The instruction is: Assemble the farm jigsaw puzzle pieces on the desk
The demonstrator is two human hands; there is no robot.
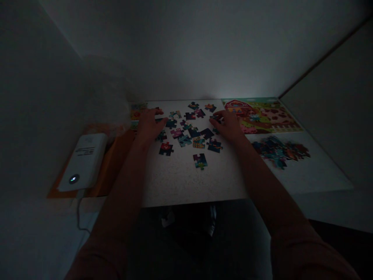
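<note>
Scattered jigsaw puzzle pieces (199, 142) in dark blue, purple and teal lie loose on a white board (186, 182). My left hand (148, 123) rests at the left side of this spread, thumb and fingers apart, with dark pieces beside and partly under it. At the right side, my right hand (229, 123) has its thumb and forefinger apart around a dark piece; its other fingers are partly hidden. A piece with a red picture (166, 148) lies below my left hand. Closest to me is a purple and green piece (200, 161). The light is dim.
On the right lies a farm picture puzzle (262, 114), with a heap of puzzle pieces (281, 151) in front of it. A white power bank (83, 161) with a cable sits on an orange-brown item (115, 163) at left. Pale walls enclose the back and sides.
</note>
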